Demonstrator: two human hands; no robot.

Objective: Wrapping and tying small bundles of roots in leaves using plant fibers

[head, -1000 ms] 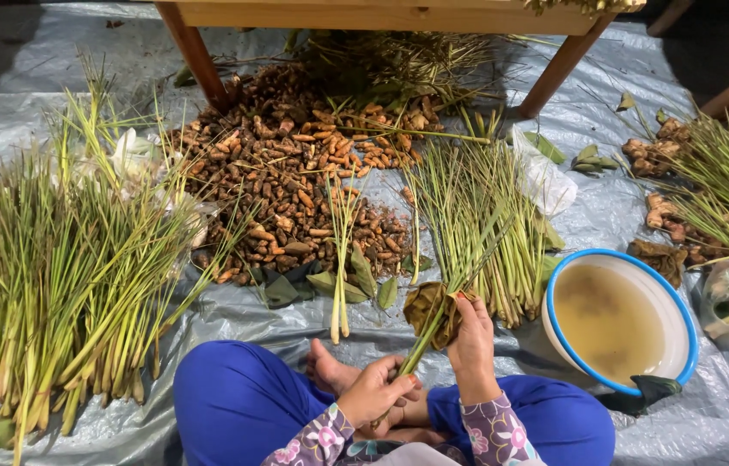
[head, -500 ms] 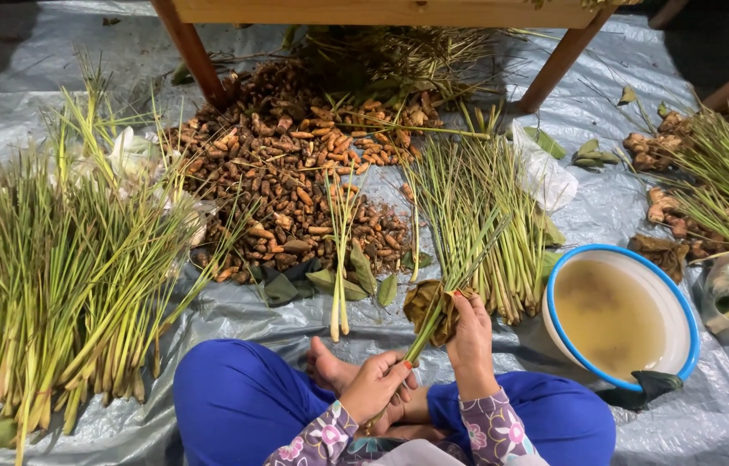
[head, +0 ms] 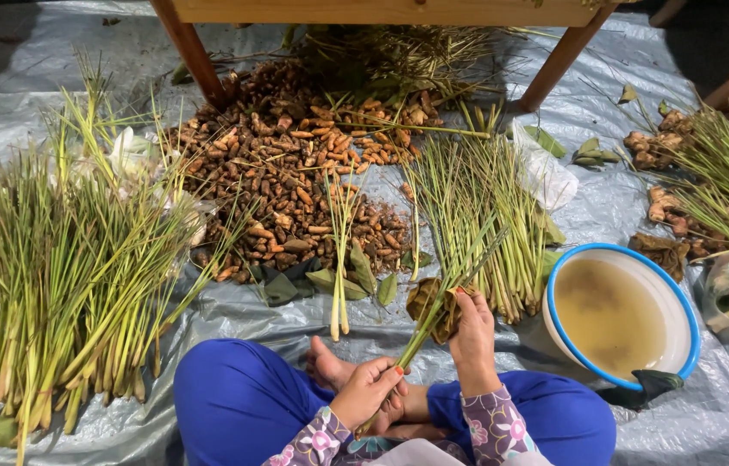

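Note:
I sit cross-legged on a grey plastic sheet (head: 295, 315). My left hand (head: 369, 393) grips the lower end of a small bundle of lemongrass stalks (head: 459, 259) that points up and to the right. My right hand (head: 475, 324) presses a brownish dried leaf (head: 432, 302) around the middle of that bundle. A loose pair of stalks (head: 340, 259) lies on the sheet just ahead of my knees, with green leaves (head: 356, 276) beside it.
A large heap of lemongrass (head: 62, 276) lies at left, another pile (head: 494, 216) ahead. Brown and orange roots (head: 295, 181) are piled by wooden table legs (head: 192, 52). A blue-rimmed white bowl of murky water (head: 619, 315) stands right. More stalks (head: 727, 173) lie far right.

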